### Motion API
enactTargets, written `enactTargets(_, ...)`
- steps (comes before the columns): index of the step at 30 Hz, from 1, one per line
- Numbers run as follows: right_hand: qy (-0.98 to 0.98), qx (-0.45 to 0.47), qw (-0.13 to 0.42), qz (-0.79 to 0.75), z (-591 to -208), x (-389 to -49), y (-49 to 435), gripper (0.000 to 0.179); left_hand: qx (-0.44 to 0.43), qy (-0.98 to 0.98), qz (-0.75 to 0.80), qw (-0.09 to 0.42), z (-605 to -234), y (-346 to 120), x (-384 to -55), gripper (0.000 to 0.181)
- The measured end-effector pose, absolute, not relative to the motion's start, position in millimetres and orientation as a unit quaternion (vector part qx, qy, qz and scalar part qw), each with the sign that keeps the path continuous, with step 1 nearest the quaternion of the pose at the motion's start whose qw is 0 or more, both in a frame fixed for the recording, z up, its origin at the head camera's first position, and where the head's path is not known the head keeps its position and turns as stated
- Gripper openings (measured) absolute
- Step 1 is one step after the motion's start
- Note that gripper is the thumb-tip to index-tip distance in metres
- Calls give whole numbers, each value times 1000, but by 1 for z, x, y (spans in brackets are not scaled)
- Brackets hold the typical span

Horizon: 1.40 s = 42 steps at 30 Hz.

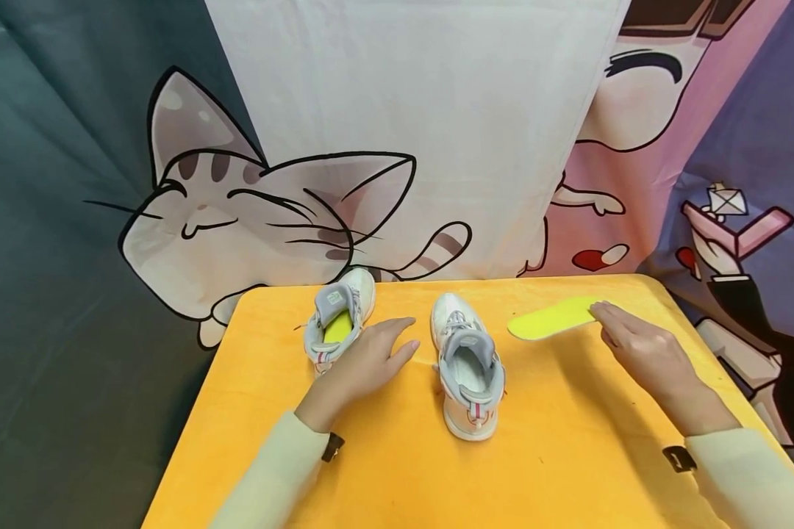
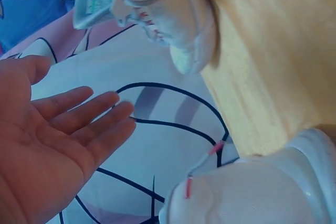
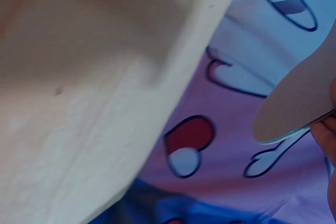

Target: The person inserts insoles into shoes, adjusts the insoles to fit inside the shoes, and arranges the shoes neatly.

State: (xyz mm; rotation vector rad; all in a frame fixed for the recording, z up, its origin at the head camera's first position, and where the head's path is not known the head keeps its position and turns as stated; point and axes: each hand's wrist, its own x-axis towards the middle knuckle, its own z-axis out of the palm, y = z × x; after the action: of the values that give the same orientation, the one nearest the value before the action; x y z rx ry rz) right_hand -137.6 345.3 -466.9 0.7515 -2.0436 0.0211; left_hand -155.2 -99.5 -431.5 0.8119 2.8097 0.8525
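My right hand (image 1: 642, 349) pinches one end of a yellow-green insole (image 1: 552, 317) and holds it above the right side of the table. In the right wrist view the grey underside of the insole (image 3: 299, 98) shows, with fingers at its edge. Near the middle stands a white sneaker (image 1: 466, 367), toe away from me, its pale inside visible. My left hand (image 1: 370, 353) hovers between the two shoes, fingers extended, holding nothing; its open palm (image 2: 52, 140) shows in the left wrist view. A second white sneaker (image 1: 364, 290) stands to the left, with a yellow-green insole (image 1: 338, 328) inside, partly behind that hand.
The shoes stand on a yellow table (image 1: 397, 470) with rounded far corners. Right behind its far edge hangs a cloth backdrop (image 1: 437, 95) printed with a cartoon cat and figures. Dark bands (image 1: 333, 447) sit at both sleeve cuffs.
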Motion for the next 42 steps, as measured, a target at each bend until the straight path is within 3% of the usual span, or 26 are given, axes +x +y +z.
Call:
enactTargets(10, -802, 335, 493, 35, -441, -142, 306, 34, 229, 864, 425, 147, -416, -87, -175, 47)
enactTargets(17, -791, 364, 489, 59, -432, -145, 281, 34, 191, 831, 492, 178, -411, -66, -181, 41)
enactTargets(27, -762, 396, 508, 63, -423, -152, 250, 30, 182, 755, 573, 260, -403, -41, -177, 35)
enactTargets(42, -757, 427, 491, 59, -426, -151, 237, 33, 167, 712, 613, 299, -412, -42, -170, 35)
